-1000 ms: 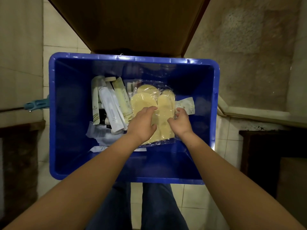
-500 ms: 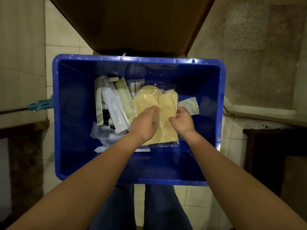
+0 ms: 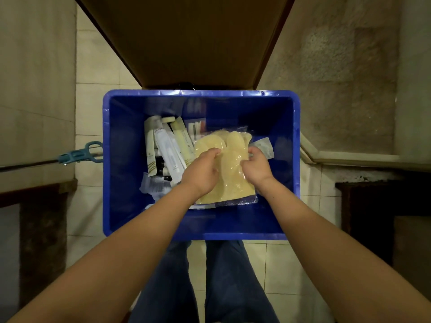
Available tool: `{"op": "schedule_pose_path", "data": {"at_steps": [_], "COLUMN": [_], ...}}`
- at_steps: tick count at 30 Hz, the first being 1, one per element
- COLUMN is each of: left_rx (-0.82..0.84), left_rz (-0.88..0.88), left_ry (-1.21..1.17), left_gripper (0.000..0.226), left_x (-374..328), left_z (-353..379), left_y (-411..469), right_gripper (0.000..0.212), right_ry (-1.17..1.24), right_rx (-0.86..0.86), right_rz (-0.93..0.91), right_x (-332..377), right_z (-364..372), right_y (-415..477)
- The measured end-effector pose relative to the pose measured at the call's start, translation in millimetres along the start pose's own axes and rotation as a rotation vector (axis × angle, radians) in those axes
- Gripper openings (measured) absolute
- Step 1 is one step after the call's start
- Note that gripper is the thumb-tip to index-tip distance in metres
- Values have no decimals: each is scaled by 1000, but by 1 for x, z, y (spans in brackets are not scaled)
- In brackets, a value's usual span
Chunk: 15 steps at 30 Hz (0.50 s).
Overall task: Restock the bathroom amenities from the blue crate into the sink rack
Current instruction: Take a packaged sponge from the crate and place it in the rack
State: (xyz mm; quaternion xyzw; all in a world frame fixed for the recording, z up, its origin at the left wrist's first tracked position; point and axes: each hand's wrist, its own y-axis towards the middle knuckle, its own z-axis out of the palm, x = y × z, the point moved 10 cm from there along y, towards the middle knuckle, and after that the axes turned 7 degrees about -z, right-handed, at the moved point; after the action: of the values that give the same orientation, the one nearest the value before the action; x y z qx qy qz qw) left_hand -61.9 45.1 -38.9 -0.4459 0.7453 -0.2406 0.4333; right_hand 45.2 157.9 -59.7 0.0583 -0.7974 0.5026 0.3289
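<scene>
Left fingers: curled down onto clear film. Right fingers: curled the same way, pinching the wrap near its right edge. Your left hand and right hand both grip the one packet.

The packet sits mid-crate, a little toward the right wall. Whether it has cleared the floor, I can't tell.

Progress, as a judgement: early. The blue crate is well stocked and the sink rack is out of view, so nothing shows as delivered. You are on a pick-up, with the carry and the placing left, then the rest of the heap.

Materials:
- Packet: glossy, crinkled film, likely slippery. Inside are flat, pale yellow pieces with rounded far ends, overlapped (slippers, perhaps; not certain).
- Long sachets: white and cream, flat and matte, piled from the left of the packet toward the far left corner.
- Small white sachet: just beside your right fingers, toward the right wall.
- Crate: rigid shiny plastic with rounded corners and a rolled rim.
</scene>
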Motion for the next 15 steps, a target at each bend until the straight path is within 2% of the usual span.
{"op": "schedule_pose_path", "data": {"at_steps": [3,10,15], "left_rx": [-23,-52,-44], "left_rz": [21,73,50], "left_ry": [14,69,62], "left_gripper": [57,54,48], "left_x": [-6,-20,-21], "left_z": [-11,-40,-63], "left_y": [-18,-67,-98], "right_gripper": [51,48,30], "right_ry": [0,40,148], "right_rx": [-15,-143,-269], "right_rz": [-9,-122,-233], "right_x": [13,54,81], "right_z": [-3,-20,-33], "right_y": [-24,-99,-157]}}
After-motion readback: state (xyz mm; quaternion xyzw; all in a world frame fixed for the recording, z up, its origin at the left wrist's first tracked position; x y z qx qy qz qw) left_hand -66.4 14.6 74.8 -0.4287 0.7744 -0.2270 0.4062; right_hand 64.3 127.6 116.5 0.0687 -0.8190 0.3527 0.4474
